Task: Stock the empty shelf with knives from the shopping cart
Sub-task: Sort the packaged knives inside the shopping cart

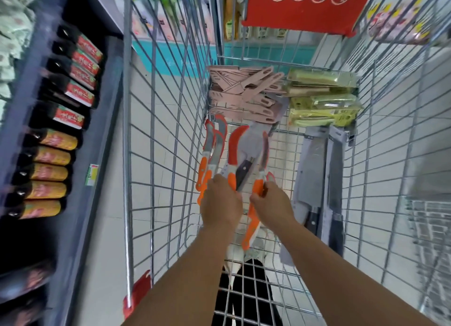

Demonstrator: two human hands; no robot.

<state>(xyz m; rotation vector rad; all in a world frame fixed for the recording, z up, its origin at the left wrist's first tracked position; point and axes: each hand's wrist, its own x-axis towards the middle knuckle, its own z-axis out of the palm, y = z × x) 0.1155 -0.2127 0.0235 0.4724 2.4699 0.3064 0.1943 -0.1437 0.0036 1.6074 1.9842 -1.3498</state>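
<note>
Both my arms reach down into a wire shopping cart (151,120). Several orange-handled knives (235,145) lie on its floor, blades pointing away from me. My left hand (219,198) grips the handles of the middle ones, fingers curled over them. My right hand (273,201) pinches the handle of another orange-handled knife (257,186) just to the right. Another orange handle (251,230) lies under my right wrist. No empty shelf is visible.
The cart also holds pink knives (241,93) at the far end, green packaged knives (322,98) at the far right and grey cleavers (314,179) along the right side. A dark shelf (80,179) with bottles (48,172) stands left of the cart. A red sign (307,6) hangs at the cart's far end.
</note>
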